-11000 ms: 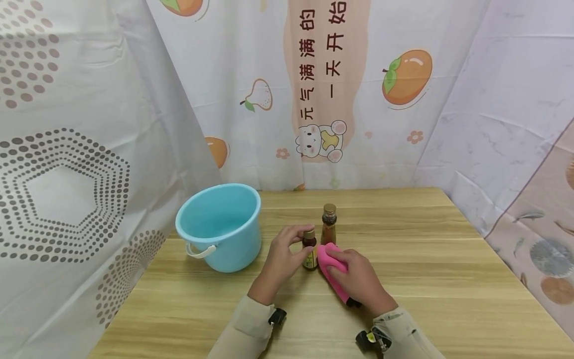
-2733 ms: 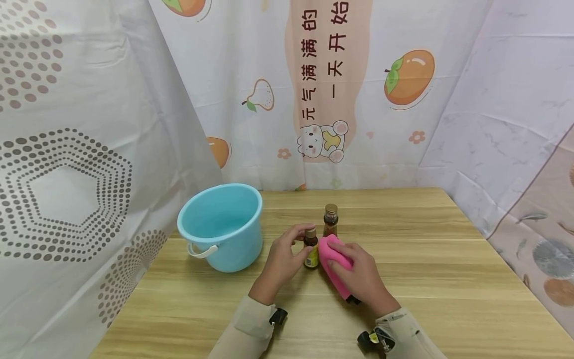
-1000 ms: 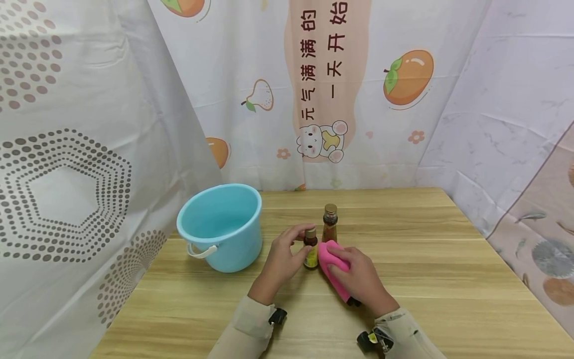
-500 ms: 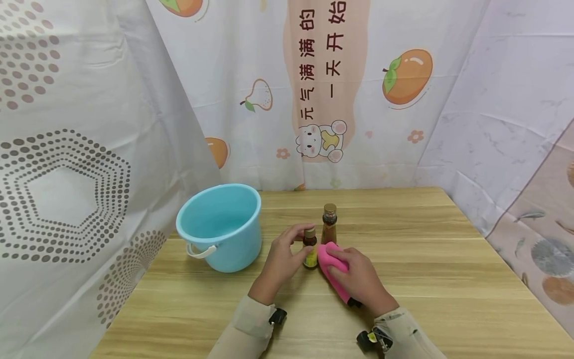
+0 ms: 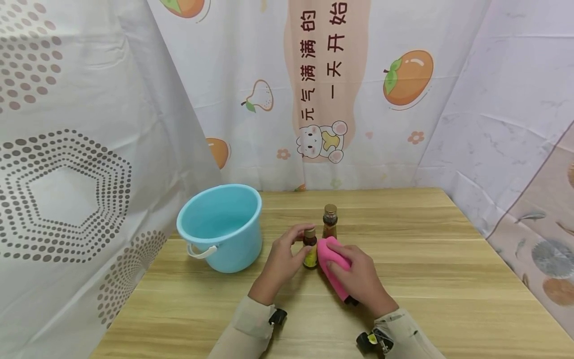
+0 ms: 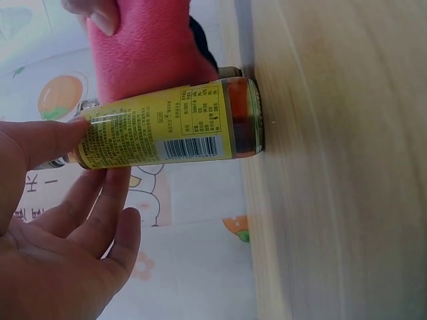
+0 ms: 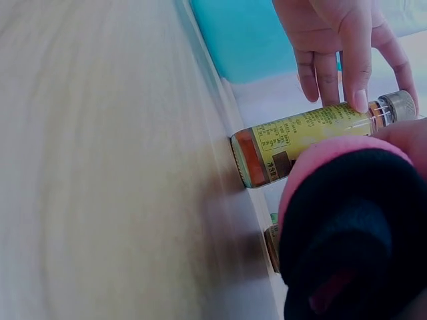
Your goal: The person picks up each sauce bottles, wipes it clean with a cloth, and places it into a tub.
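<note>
A small glass sauce bottle (image 5: 310, 258) with a yellow label and gold cap stands upright on the table. My left hand (image 5: 283, 253) holds it, thumb on the near side and fingers around the neck and far side. In the left wrist view, the barcode side of the label (image 6: 187, 140) faces the camera. My right hand (image 5: 356, 276) grips a bunched fuzzy cloth (image 5: 327, 255), pink with black at its lower end, against the bottle's right side. Black folds of the cloth (image 7: 340, 220) fill the right wrist view's lower right corner.
Just behind the cloth stands a second, taller brown bottle (image 5: 330, 222) with a gold cap, its lower part hidden. A light blue bucket (image 5: 235, 252) with a white handle is at the back left of the wooden table (image 5: 430, 279). Printed curtains (image 5: 358, 164) hang behind.
The right hand and cloth shift up and down along the bottle's side, slightly farther up now than half a second ago. The left hand keeps its place; the label's facing varies a little.
</note>
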`<move>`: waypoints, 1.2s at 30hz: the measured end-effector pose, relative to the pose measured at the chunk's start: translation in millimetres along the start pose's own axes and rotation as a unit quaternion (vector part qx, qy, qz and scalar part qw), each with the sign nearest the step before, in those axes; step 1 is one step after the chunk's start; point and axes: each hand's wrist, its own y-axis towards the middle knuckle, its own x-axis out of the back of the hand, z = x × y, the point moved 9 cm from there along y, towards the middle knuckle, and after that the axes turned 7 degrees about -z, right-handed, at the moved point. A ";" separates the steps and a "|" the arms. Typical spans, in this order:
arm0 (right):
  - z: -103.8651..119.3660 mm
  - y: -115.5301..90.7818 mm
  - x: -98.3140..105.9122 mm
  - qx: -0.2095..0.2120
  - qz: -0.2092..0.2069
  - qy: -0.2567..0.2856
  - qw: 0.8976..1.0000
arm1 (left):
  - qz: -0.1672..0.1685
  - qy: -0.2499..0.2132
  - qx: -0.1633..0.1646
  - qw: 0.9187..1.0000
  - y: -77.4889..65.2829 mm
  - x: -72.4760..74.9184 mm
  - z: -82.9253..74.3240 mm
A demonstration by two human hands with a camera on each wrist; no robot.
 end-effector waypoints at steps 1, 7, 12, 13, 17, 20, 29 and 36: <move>1.0 0.1 0.8 0.004 -0.004 0.006 1.000 | 0.001 0.002 0.000 1.000 0.0 -0.5 0.3; 5.1 1.1 5.3 0.028 -0.030 0.029 0.999 | 0.012 -0.001 -0.002 1.000 0.4 -2.8 -0.6; 6.0 1.7 7.2 0.034 -0.041 0.028 0.998 | 0.027 -0.009 -0.002 1.000 1.0 -5.2 -2.1; 6.0 1.7 7.0 0.034 -0.040 0.028 0.998 | 0.028 -0.010 -0.002 1.000 1.1 -5.4 -2.3; 4.4 2.1 4.5 0.031 -0.031 0.026 0.999 | 0.029 -0.015 0.000 0.999 1.0 -5.4 -2.3; 2.2 2.2 1.8 0.025 -0.020 0.022 0.999 | 0.028 -0.021 0.003 0.999 0.5 -5.5 -1.3; -4.9 2.2 -4.3 0.002 0.006 -0.011 1.000 | 0.019 -0.027 0.001 0.999 0.5 -4.6 -0.7; -7.9 0.7 -7.4 -0.019 0.033 -0.040 0.998 | 0.018 -0.008 0.013 1.000 0.1 -7.1 1.3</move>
